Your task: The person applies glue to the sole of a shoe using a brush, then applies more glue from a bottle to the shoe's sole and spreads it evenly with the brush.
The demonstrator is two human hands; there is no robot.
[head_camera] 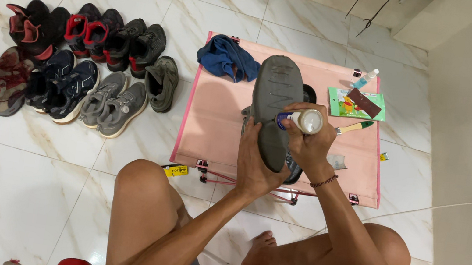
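My left hand (256, 166) grips the heel end of a grey shoe (275, 104), held sole up over a low pink fabric table (212, 129). Against the sole, my right hand (308, 143) holds a small white bottle (305, 121) with a blue part, tipped sideways. Both hands are above the middle of the table.
On the table lie a blue cloth (228, 57), a green wipes pack (354, 103) with a brown item on it, a small blue-capped bottle (365, 78) and a brush (355, 128). Several pairs of shoes (72, 72) stand on the marble floor to the left. My bare knees frame the table's near edge.
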